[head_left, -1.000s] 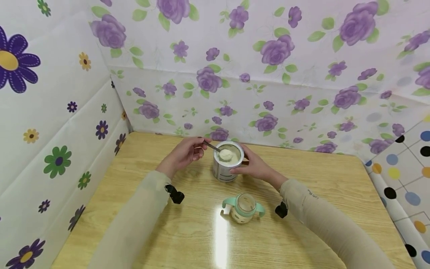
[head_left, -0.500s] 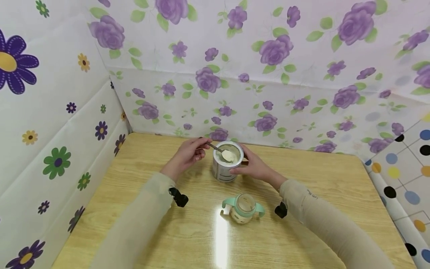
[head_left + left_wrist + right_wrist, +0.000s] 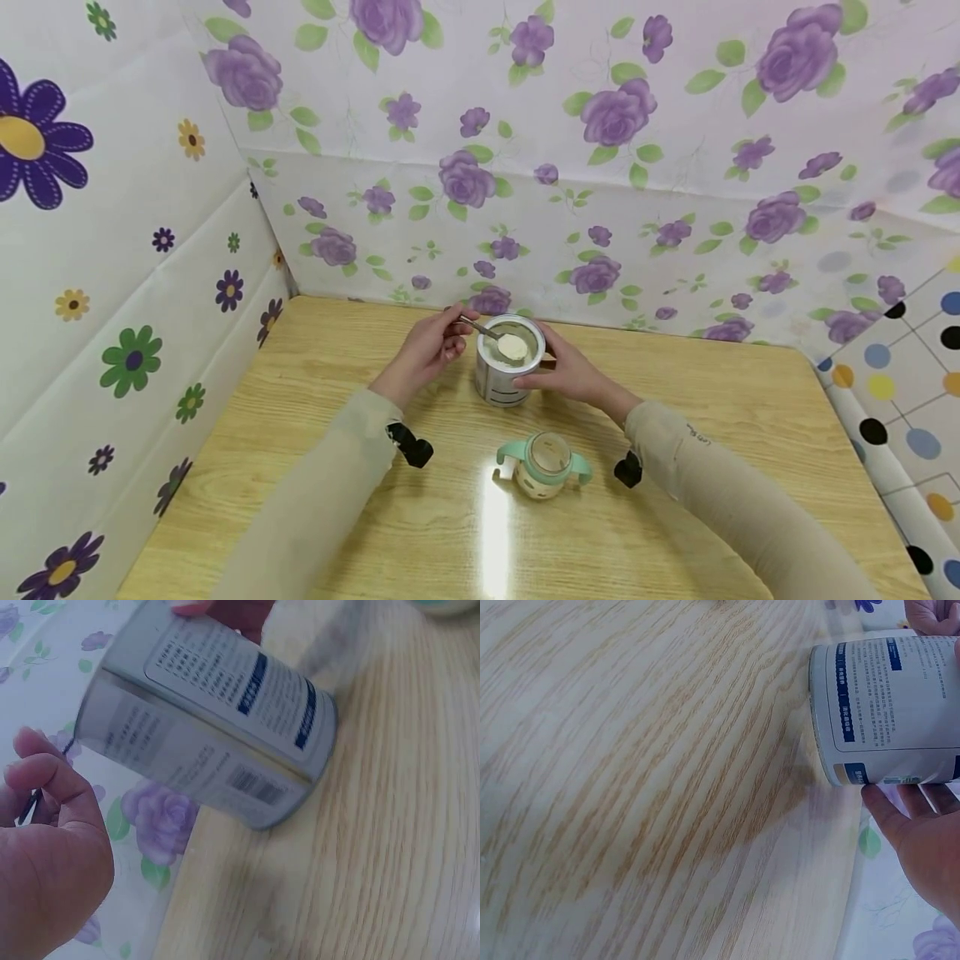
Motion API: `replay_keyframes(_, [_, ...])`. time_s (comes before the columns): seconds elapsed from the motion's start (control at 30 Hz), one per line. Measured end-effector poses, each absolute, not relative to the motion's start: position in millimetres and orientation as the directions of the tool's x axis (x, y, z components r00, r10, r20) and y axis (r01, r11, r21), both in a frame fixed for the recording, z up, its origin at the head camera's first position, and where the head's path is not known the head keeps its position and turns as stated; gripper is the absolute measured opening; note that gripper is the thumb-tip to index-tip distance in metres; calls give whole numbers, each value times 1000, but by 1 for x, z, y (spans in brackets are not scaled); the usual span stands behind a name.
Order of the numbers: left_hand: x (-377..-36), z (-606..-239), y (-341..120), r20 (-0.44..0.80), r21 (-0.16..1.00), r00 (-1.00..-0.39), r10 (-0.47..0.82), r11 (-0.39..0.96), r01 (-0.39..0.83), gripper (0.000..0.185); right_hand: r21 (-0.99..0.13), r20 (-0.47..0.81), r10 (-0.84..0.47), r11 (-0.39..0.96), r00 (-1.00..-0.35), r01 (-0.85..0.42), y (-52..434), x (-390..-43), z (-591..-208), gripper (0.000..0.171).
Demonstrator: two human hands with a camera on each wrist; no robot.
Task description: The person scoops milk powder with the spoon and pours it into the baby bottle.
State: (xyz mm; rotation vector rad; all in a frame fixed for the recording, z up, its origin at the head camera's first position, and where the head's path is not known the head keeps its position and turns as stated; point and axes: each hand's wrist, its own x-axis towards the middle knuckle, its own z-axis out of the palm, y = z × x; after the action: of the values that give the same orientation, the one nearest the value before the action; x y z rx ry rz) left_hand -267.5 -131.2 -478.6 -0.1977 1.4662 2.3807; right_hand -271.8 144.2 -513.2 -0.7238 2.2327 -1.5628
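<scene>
Now spoon (image 3: 495,335) handle slants left, bowl over tin (image 3: 510,360)

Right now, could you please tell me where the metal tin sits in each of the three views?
Head view: the tin stands upright at the table's far middle, between both hands.
Left wrist view: the tin fills the upper centre, tilted by the camera angle.
Right wrist view: the tin is at the upper right edge.
Shared landmark: the wooden table.

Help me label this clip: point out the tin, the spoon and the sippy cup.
tin (image 3: 501,379): head view, front wall.
spoon (image 3: 512,347): head view, heaped bowl over the tin.
sippy cup (image 3: 545,463): head view, its body.
</scene>
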Motion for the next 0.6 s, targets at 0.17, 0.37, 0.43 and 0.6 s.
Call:
replay_keyframes(0.17, [-266, -475, -130, -272, 817, -932, 238, -455, -355, 39, -937, 37, -578, 264, -815, -229, 144, -271, -512, 100])
replay_keyframes(0.37, [-264, -472, -130, -273, 792, -930, 244, -492, -362, 41, -937, 33, -578, 266, -815, -227, 143, -270, -510, 99])
replay_keyframes(0.43, [-263, -471, -129, -291, 783, -928, 234, -499, -371, 43, -938, 32, -578, 264, -815, -224, 143, -270, -510, 99])
replay_keyframes(0.6, [-262, -467, -124, -325, 761, -926, 194, -527, -378, 42, -939, 37, -577, 259, -816, -225, 143, -270, -510, 99])
